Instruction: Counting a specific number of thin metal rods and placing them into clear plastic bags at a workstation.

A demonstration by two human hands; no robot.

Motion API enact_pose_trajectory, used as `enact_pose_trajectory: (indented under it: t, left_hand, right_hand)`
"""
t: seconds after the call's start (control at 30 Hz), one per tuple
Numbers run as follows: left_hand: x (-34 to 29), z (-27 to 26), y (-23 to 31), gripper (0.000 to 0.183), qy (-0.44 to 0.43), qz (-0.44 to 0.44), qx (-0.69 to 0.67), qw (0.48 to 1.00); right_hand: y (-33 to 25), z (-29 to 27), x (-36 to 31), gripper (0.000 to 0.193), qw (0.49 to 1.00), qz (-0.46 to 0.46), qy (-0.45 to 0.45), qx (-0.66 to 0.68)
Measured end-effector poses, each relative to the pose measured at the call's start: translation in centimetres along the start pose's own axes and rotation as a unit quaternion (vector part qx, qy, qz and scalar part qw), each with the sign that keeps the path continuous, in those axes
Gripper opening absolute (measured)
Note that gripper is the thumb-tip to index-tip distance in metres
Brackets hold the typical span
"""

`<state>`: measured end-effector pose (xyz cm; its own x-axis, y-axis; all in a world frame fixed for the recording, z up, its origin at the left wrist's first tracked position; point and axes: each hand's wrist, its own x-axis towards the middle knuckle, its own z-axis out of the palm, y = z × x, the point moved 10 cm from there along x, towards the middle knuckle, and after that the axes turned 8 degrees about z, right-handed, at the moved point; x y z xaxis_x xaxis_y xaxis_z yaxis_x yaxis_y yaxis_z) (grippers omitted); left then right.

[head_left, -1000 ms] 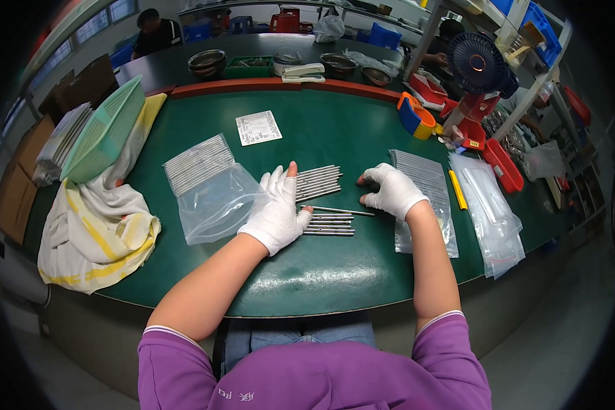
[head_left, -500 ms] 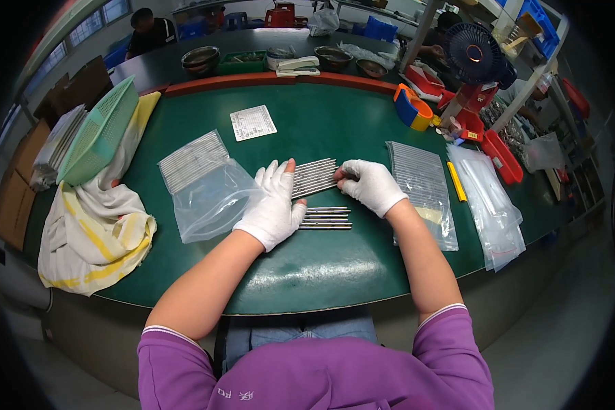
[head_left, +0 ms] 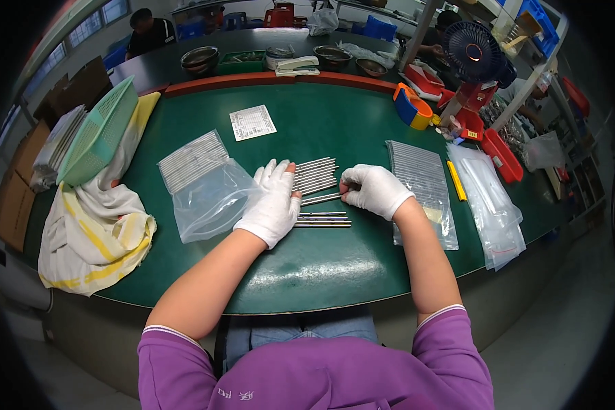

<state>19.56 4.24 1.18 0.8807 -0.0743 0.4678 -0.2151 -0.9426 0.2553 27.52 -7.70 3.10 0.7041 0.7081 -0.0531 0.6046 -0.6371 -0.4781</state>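
Note:
My right hand, in a white glove with bare fingertips, pinches the right end of a thin metal rod. The rod lies slightly slanted between two groups. Beyond it is a row of several similar rods; on its near side are several more rods. My left hand, gloved alike, rests with fingers stretched out along the rods' left ends and hides them. Its thumb tip is by the pinched rod. A clear plastic bag lies beside my left hand, with a flat pack of rods at its far end.
Right of my hands lie another bagged rod pack, a yellow knife-like tool and clear bags. A green basket and a cloth are at left. A printed card lies ahead; a fan stands back right.
My right hand has moved slightly nearer and right, drawing one rod from the far row toward the near group. My left hand stays nearly in place.

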Motion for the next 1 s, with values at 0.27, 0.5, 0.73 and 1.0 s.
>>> enact_pose_trajectory:
  t: [0.27,0.5,0.73,1.0]
  left_hand:
    - [-0.1,0.0,-0.1,0.05,-0.012,-0.012,-0.006,1.0]
    - [0.3,-0.7,0.6,0.055,-0.033,-0.011,-0.016,0.999]
    - [-0.2,0.1,-0.3,0.054,-0.011,-0.008,0.001,1.0]
    - [-0.7,0.4,-1.7,0.053,0.069,-0.031,-0.069,0.995]
  right_hand:
    - [-0.8,-0.2,0.2,0.009,0.997,-0.032,0.017,-0.07]
    - [1.3,-9.4,-2.0,0.009,0.926,-0.105,0.278,0.235]
    - [-4.3,-6.3,-3.0,0.014,0.924,-0.213,0.268,0.17]
    - [-6.2,-1.6,-1.1,0.023,0.964,-0.189,0.163,0.089]
